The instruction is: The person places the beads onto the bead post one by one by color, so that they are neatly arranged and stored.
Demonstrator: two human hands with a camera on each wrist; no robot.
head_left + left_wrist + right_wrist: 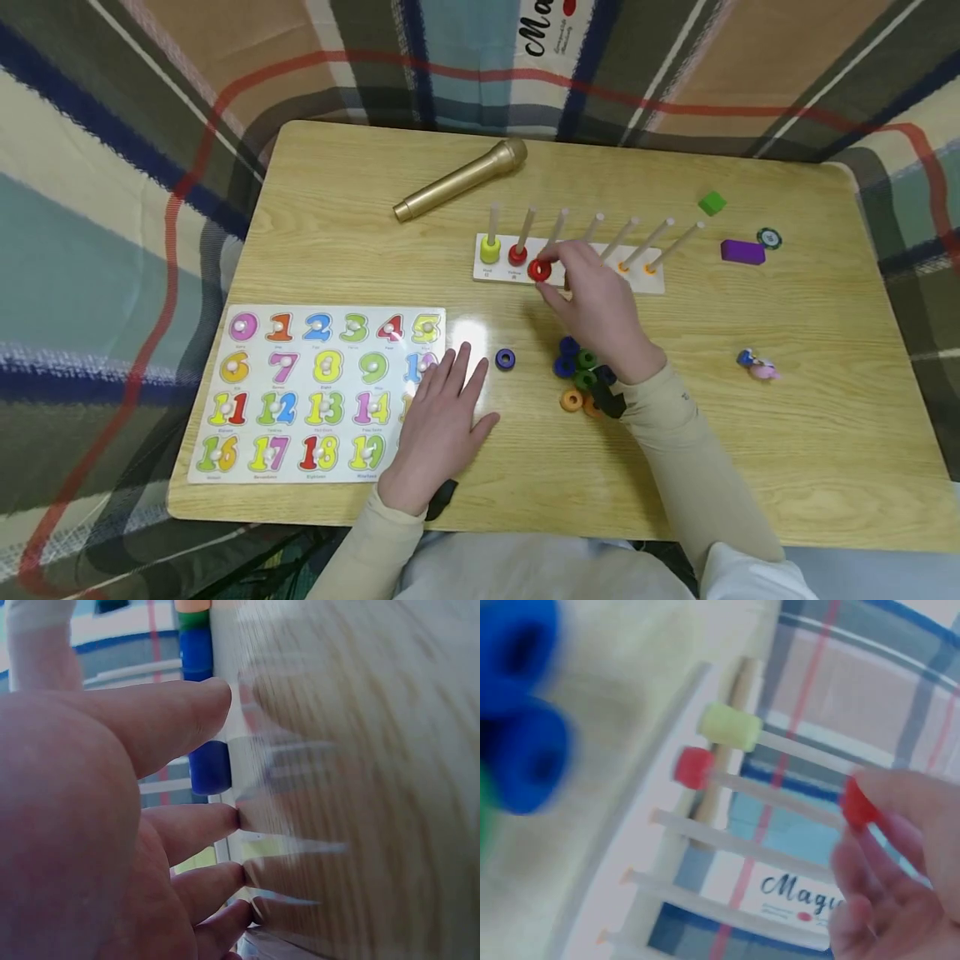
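- A light wooden table (pixel 750 450) stands against a plaid cloth backdrop (pixel 112 167) of blue, brown, cream and red lines.
- The right hand (pixel 600 308) reaches over the white peg board (pixel 652 282), whose row of thin wooden pegs leans away from the camera.
- Its fingertips pinch a red ring (pixel 539 270), held at the near edge of the board, just in front of the second and third pegs from the left.
- In the right wrist view the red ring (pixel 857 804) sits at the tips of the curled fingers (pixel 900 825), close beside a peg; whether it is threaded on one cannot be told through the blur.
- A yellow ring (pixel 491 249) rests at the foot of the leftmost peg, and a second red ring (pixel 517 255) at the foot of the next.
- Under the right wrist lies a pile of loose rings (pixel 579 379) in blue, green and orange.
- A single blue ring (pixel 506 359) lies apart, between the pile and the left hand (pixel 442 417).
- The left hand lies flat, fingers straight and spread, holding nothing, partly over the right edge of the number puzzle board (pixel 300 392).
- Farther off: a gold microphone (pixel 461 178), a green block (pixel 712 202), a purple block (pixel 742 252), a round chip (pixel 769 239) and a small pink and blue toy (pixel 757 365).
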